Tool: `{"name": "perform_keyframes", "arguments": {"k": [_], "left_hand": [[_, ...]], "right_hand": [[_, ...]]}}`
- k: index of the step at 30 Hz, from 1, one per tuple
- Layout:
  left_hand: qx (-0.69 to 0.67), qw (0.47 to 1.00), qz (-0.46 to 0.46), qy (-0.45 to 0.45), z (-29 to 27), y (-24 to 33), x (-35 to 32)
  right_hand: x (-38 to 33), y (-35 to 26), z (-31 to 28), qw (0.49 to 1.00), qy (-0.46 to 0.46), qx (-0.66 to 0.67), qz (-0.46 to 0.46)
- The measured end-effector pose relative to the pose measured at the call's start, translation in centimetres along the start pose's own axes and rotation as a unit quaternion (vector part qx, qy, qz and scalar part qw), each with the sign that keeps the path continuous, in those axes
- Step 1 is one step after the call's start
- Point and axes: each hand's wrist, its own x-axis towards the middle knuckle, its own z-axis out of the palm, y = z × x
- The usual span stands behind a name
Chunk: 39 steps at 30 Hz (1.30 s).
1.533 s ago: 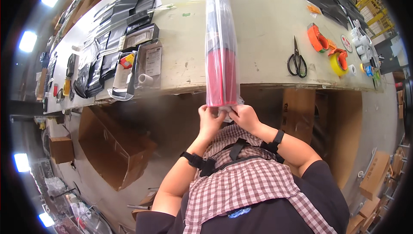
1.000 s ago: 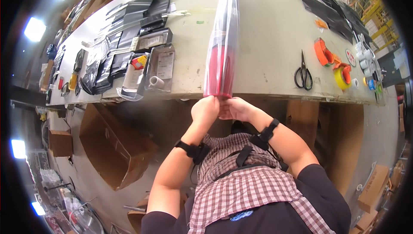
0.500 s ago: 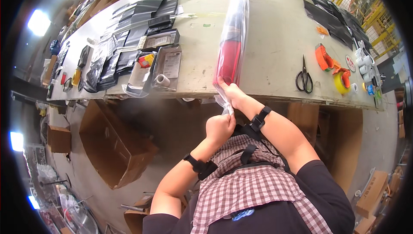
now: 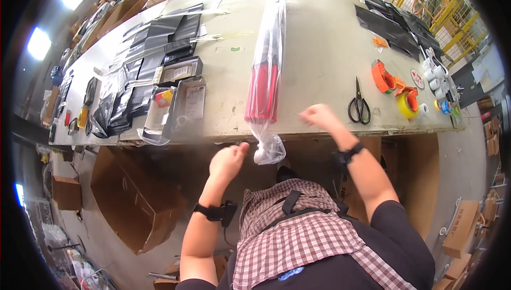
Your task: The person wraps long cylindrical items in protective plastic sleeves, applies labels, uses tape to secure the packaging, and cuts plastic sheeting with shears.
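Note:
A long clear plastic bag (image 4: 264,85) with a red tube-shaped thing inside lies lengthwise on the pale table (image 4: 319,50). Its tied end (image 4: 269,149) hangs over the near edge. My left hand (image 4: 228,161) is a closed fist just left of that tied end, apart from it, with nothing visible in it. My right hand (image 4: 318,115) is blurred, fingers curled, at the table edge to the right of the bag, between it and the black scissors (image 4: 359,106). It holds nothing that I can see.
Orange (image 4: 383,77) and yellow (image 4: 409,103) tape rolls lie right of the scissors, with black bags (image 4: 391,23) beyond. Several packaged items and black pouches (image 4: 175,98) cover the table's left. An open cardboard box (image 4: 133,199) stands on the floor below left.
Both hands were together on the bag's near end, working it shut. Now they have let go and drawn apart, left hand down-left, right hand up-right; the tied end hangs free.

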Motion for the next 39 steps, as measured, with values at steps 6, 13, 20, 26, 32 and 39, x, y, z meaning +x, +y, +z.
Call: {"name": "perform_keyframes", "arguments": {"k": [6,13,20,26,32,39], "left_hand": [[-0.053,0.998,-0.014,0.016,3.5,3.0,3.3],[-0.141,0.990,0.006,-0.025,6.8,-0.4,2.3],[-0.033,0.998,0.046,-0.003,5.5,-0.4,0.8],[0.035,0.998,0.051,-0.011,5.1,0.5,0.3],[0.074,0.996,0.030,0.027,3.8,-2.9,0.0],[0.038,0.994,0.091,-0.039,4.9,0.1,0.1]], "right_hand": [[-2.6,13.1,-10.8,0.871,0.278,-0.339,0.220],[-8.6,6.7,-9.5,0.923,-0.011,0.348,0.162],[-10.0,-3.4,-2.8,0.911,-0.307,0.266,0.068],[-4.2,-5.5,5.6,0.920,-0.272,0.276,-0.068],[-9.2,-2.9,0.2,0.935,-0.290,0.200,-0.032],[-4.1,-6.4,2.7,0.957,-0.247,0.145,-0.044]]}}
